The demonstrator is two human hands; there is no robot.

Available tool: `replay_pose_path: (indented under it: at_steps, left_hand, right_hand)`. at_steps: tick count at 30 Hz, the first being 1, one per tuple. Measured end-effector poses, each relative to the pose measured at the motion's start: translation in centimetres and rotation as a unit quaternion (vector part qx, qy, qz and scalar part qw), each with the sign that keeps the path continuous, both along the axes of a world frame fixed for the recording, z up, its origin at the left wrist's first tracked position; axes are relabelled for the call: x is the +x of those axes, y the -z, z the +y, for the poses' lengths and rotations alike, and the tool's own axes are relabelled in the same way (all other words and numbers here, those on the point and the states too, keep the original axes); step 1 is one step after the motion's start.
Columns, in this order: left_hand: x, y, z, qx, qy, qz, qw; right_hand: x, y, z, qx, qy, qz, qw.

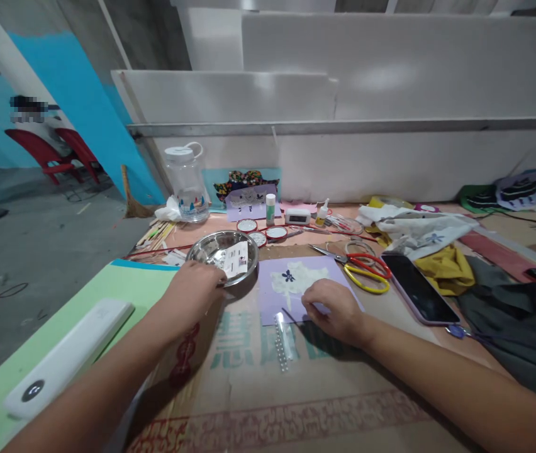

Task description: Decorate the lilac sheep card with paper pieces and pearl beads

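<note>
Left hand (201,281) at the near rim of the steel bowl (195,251); grip unclear. Right hand (331,309) curled over the purple card (270,308), holding a thin dark stick (297,314). Hands apart. Bead strip (281,345) just below card. Scissors (367,275), then phone (419,289), to the right. White device (70,358) on the green board (129,283), left. Bottle (191,195) behind bowl.

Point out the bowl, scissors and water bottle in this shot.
Bowl (204,247): head view, bare inner wall on its left side.
Scissors (343,259): head view, metal near the pivot.
Water bottle (189,182): head view, clear side wall below the lid.
</note>
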State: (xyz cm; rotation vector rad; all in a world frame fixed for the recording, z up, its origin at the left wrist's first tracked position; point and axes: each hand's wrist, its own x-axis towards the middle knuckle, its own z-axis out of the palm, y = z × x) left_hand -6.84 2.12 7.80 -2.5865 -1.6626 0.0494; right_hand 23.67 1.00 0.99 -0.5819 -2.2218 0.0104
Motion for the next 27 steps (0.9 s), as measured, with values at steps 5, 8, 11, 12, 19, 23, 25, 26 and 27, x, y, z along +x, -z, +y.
replay_pose_path:
  at_steps: [5,8,11,12,19,23,25,26,27]
  left_hand:
    - [-0.6,0.1,0.4,-0.004,0.014,-0.045,0.999]
    - [-0.6,0.7,0.8,-0.007,0.027,-0.077,0.997]
    - [-0.6,1.4,1.5,-0.003,0.037,-0.102,0.994]
    - [-0.6,1.8,1.7,0.004,0.038,-0.110,0.993]
    - [-0.4,5.3,2.4,0.086,0.078,-0.169,0.979]
    - [-0.4,6.8,2.5,0.123,0.123,-0.189,0.966]
    - [-0.4,7.2,2.6,0.143,0.139,-0.198,0.960]
    - [-0.4,7.3,2.6,0.152,0.146,-0.202,0.956]
    - [-0.4,7.3,2.6,0.161,0.154,-0.205,0.953]
  right_hand:
    - [0.5,-0.8,0.0,0.107,-0.032,-0.044,0.993]
    - [-0.1,-2.0,-0.3,0.144,-0.038,-0.062,0.987]
    - [-1.9,-3.6,-0.3,0.192,-0.059,-0.107,0.974]
    - [-2.7,-4.0,0.0,0.214,-0.067,-0.122,0.967]
    - [-7.1,-2.5,4.0,0.292,0.004,-0.118,0.949]
    - [-6.9,-1.1,4.4,0.270,-0.006,-0.122,0.955]
    - [-6.6,-0.9,4.1,0.266,-0.009,-0.124,0.956]
    - [-6.5,-0.8,4.0,0.263,-0.012,-0.126,0.956]
    - [-6.5,-0.8,4.0,0.260,-0.014,-0.128,0.957]
